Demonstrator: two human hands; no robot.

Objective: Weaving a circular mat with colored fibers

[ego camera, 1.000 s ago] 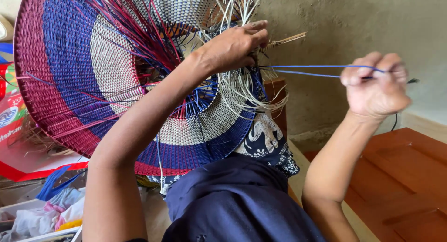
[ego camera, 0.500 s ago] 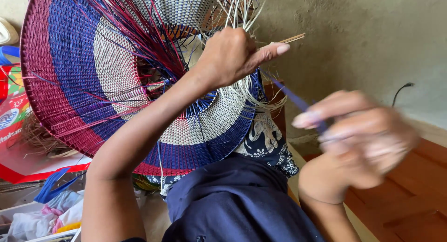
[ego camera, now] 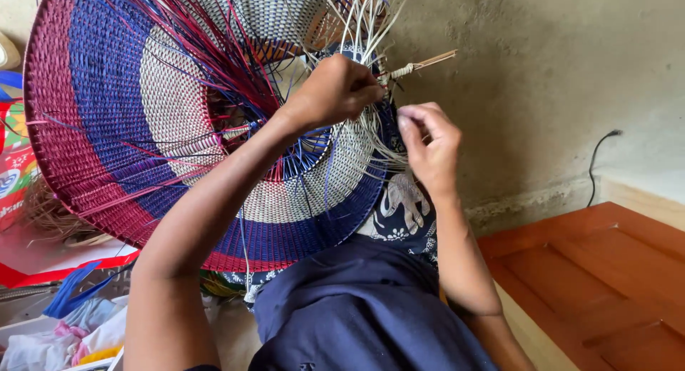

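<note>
Closest to me, dark blue cloth (ego camera: 371,314) covers my lap, with a patterned fabric (ego camera: 399,207) beyond it. Propped on that lap stands the woven basket (ego camera: 178,128), tilted up, ringed in maroon, blue and cream, loose strands (ego camera: 214,50) spraying from its middle. My left hand (ego camera: 335,93) is clenched on the pale straw (ego camera: 371,28) at the basket's right edge, near a bound wooden stick (ego camera: 421,63). My right hand (ego camera: 428,143) sits just beside it, fingertips pinched on thin strands. To my right lies a reddish wooden door panel (ego camera: 599,271); behind it a rough plaster wall (ego camera: 542,78) with a black cable (ego camera: 596,164). At left, plastic scraps (ego camera: 78,321).
</note>
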